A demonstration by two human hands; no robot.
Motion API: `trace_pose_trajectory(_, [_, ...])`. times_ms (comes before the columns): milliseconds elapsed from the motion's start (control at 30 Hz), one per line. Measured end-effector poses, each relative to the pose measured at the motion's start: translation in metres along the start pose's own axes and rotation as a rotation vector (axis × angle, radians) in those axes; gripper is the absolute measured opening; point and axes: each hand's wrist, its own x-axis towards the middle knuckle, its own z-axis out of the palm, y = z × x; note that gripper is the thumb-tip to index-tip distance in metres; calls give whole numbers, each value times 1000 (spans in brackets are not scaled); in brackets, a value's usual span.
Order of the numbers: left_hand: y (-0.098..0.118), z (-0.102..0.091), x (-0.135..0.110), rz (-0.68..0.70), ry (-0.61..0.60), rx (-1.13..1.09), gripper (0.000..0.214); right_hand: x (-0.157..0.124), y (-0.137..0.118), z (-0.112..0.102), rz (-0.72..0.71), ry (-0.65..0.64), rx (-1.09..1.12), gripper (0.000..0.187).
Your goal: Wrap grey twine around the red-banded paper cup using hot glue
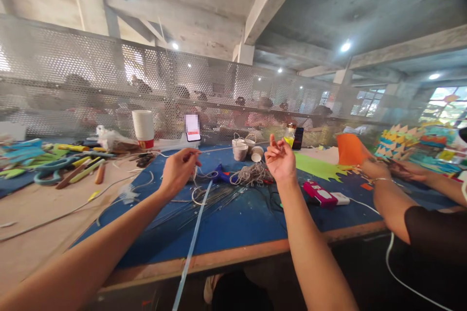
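Observation:
My left hand point(180, 169) is raised over the blue work mat point(160, 245), thumb and fingers pinched on a thin pale cord point(217, 148). The cord runs across to my right hand point(282, 160), which is held palm toward me with its fingers curled around the cord's other end; the exact grip is small and partly hidden. Between the hands, farther back, stand small cord-wrapped cups point(240, 150), one lying on its side point(257, 154). Below them lie a tangled bundle of grey cord point(251, 175) and a blue glue gun point(220, 173). Thin wires point(193, 209) are spread in front.
Scissors point(51, 173) and tools lie at left, near stacked paper cups point(143, 127). A lit phone point(192, 127) leans against the mesh screen point(219, 82). A magenta box point(318, 194) sits right of my hand. A co-worker's hands point(377, 169) hold orange paper point(349, 149). A pale strip point(193, 243) crosses the table edge.

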Motion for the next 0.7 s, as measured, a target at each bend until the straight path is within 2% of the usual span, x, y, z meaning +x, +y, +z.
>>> trace_pose_trajectory(67, [-3, -3, 4, -18, 27, -36, 34, 0, -1, -2, -43, 37, -81, 18])
trace_pose_trajectory(167, [-6, -7, 8, -31, 8, -85, 38, 0, 0, -4, -92, 107, -336, 21])
trace_pose_trajectory(267, [-3, -10, 9, 32, 3, 33, 40, 2, 3, -4, -92, 99, -522, 32])
trace_pose_trajectory(400, [12, -18, 2, 237, 57, 245, 32, 3, 6, -5, -41, 54, -449, 37])
trace_pose_trajectory(500, [22, -29, -3, 290, -39, 121, 29, 4, 9, -7, 1, 49, -378, 38])
trace_pose_trajectory(567, [22, -39, -3, 176, -179, -99, 29, 4, 11, -8, 10, 35, -351, 38])
trace_pose_trajectory(667, [14, -54, -1, -187, -424, -416, 31, 5, 12, -11, 6, 21, -312, 39])
trace_pose_trajectory(700, [11, -58, -1, -239, -480, -466, 30, 5, 12, -11, 6, 27, -302, 39])
